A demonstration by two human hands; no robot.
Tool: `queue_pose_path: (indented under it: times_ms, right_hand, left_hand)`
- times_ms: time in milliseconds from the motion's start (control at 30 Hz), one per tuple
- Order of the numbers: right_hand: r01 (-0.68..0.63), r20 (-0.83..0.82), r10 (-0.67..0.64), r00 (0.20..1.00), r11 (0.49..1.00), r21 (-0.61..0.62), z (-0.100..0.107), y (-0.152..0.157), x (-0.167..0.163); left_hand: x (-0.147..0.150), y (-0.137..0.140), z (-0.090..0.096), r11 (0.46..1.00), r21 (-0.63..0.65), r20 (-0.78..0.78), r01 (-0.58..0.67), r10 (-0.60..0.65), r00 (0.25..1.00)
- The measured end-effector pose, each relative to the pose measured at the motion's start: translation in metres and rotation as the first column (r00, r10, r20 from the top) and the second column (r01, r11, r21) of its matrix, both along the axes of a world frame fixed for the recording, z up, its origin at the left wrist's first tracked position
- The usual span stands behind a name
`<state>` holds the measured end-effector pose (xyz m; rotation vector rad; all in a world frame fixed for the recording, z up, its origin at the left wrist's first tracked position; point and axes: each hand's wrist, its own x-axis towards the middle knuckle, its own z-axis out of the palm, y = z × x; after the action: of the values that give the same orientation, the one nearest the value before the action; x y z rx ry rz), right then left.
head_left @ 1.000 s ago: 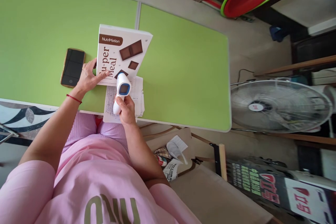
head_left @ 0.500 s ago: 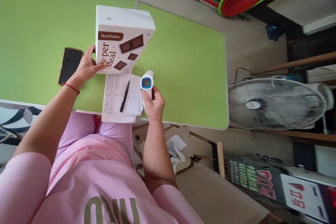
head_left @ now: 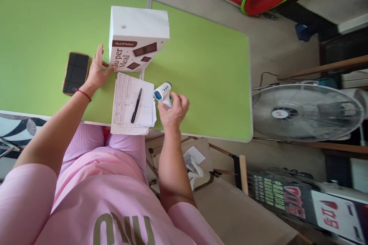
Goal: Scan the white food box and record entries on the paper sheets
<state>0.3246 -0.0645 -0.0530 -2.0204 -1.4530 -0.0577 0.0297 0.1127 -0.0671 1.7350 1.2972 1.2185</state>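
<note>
A white NutriMotion box stands upright on the green table, its brown-printed front towards me. My left hand is at its lower left corner with fingers spread; the thumb reaches the front's bottom edge. My right hand has thumb and fingers around the handle of a white and blue infrared thermometer, which tilts to the left low over the table or on it; I cannot tell which. Between my hands lie stacked paper sheets with a black pen on top.
A phone in a yellowish case lies left of my left hand on the green table. A fan stands past the table's right end. Below are a beige folding chair and some papers.
The box has come down upright on the table, and my left hand has loosened from its front. The thermometer has turned and tilted in my right hand, which has shifted slightly right.
</note>
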Motion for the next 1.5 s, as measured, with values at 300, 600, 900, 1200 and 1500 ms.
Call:
queue_pose_path:
  times_ms: [300,600,900,1200,1500]
  right_hand:
    - [-0.294,-0.353,0.222,0.909,0.942,-0.164,0.013,0.017,-0.075]
    - [-0.355,-0.743,0.365,0.561,0.917,0.183,0.022,0.004,-0.065]
    - [-0.251,-0.823,0.358,0.441,0.93,0.269,0.019,0.008,-0.09]
    - [-0.211,-0.706,0.254,0.661,0.966,0.15,0.008,0.008,-0.1]
    - [-0.326,-0.589,0.33,0.738,0.938,0.116,0.008,0.009,-0.099]
  left_hand:
    - [-0.004,-0.11,0.033,0.972,0.0,-0.536,0.235,-0.198,0.821]
    - [0.005,-0.12,0.038,0.96,-0.043,-0.648,0.276,-0.237,0.723]
    - [0.005,-0.12,0.036,0.963,-0.025,-0.642,0.268,-0.221,0.734]
    - [-0.001,-0.118,0.032,0.919,0.027,-0.62,0.394,-0.294,0.727]
    - [-0.002,-0.117,0.03,0.894,0.03,-0.641,0.446,-0.326,0.695]
